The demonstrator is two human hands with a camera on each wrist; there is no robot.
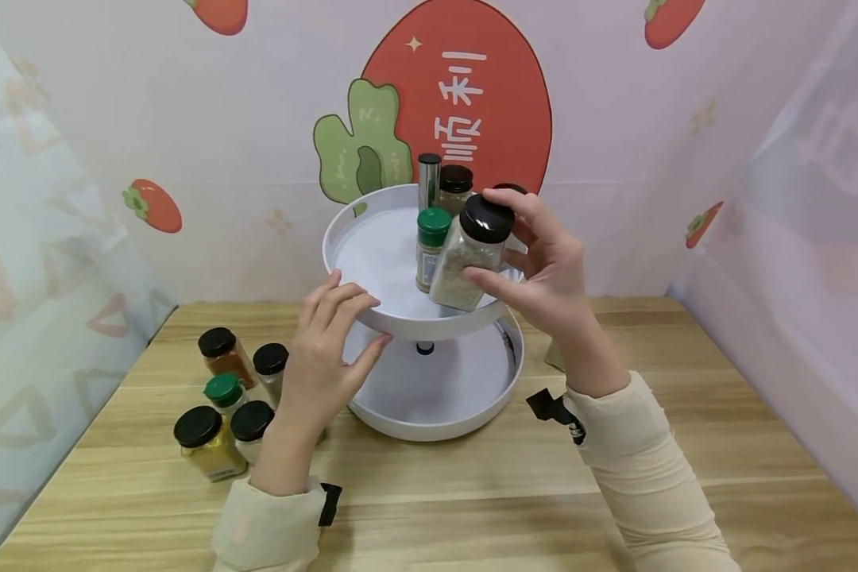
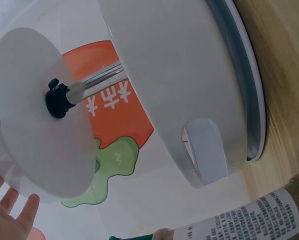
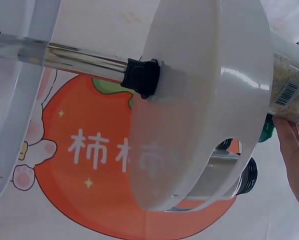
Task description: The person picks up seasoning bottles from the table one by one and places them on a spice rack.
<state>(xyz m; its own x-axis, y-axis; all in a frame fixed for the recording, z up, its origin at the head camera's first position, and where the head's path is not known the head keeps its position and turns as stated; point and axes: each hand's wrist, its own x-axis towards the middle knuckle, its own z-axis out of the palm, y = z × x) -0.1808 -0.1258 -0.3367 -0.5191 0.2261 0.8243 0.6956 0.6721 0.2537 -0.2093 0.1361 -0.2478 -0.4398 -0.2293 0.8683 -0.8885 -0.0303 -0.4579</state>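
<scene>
My right hand (image 1: 543, 274) grips a clear spice jar (image 1: 457, 274) with a black lid, its thumb on the front and fingers near the lid. The jar leans over the front right of the upper tier (image 1: 372, 262) of a white two-tier stand; its pale, grainy contents show in the right wrist view. At the stand's front left, my left hand (image 1: 318, 357) has its relaxed fingers at the upper rim and its thumb lower down. Beside the held jar stand a green-lidded shaker (image 1: 432, 230), a slim metallic container (image 1: 429, 187) and a black-lidded jar (image 1: 456, 183).
Left of the stand, several spice jars stand on the wooden table (image 1: 472, 508), among them a yellow one (image 1: 214, 451), an orange-red one (image 1: 230, 361) and a green-lidded one (image 1: 225, 389). The lower tier (image 1: 429, 397) sits below, joined by a metal post (image 2: 102, 80).
</scene>
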